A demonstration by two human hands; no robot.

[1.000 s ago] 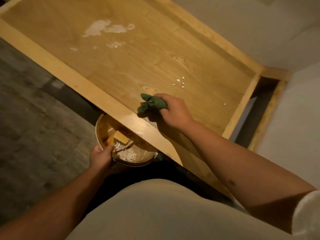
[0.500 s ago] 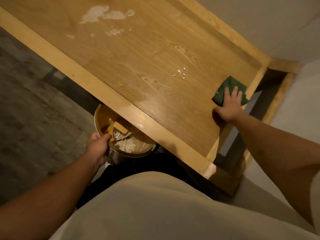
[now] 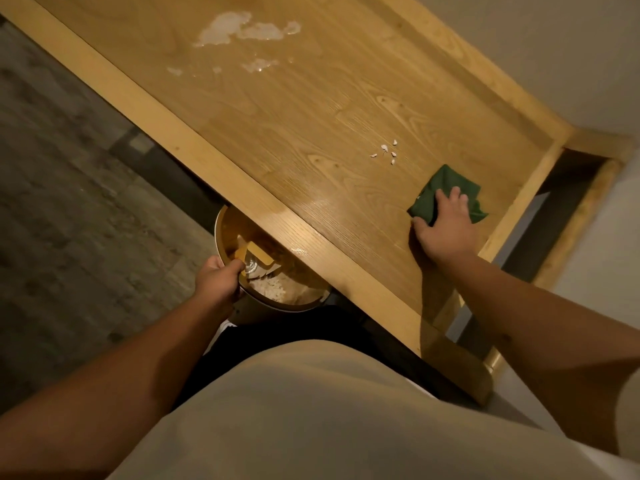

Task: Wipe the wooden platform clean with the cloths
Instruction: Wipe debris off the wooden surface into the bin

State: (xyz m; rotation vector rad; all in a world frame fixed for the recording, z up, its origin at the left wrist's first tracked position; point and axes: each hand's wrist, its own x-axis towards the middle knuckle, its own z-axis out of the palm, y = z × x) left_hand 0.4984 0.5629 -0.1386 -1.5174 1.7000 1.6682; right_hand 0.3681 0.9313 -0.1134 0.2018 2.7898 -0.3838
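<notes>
Wooden platform [image 3: 311,133] fills the upper frame. Right hand [image 3: 445,226], fingers flat, presses a green cloth [image 3: 440,188] near its right rim; left hand [image 3: 218,282] grips a bowl [image 3: 221,223] under the near edge.

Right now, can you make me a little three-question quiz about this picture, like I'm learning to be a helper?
1. What colour is the cloth under the right hand?
2. True or false: the left hand holds the bowl on top of the wooden platform.
3. Which lies nearer the cloth: A) the white crumbs, B) the pale smear?

Key: 1. green; 2. false, the bowl is below the platform's edge; 3. A.
</notes>
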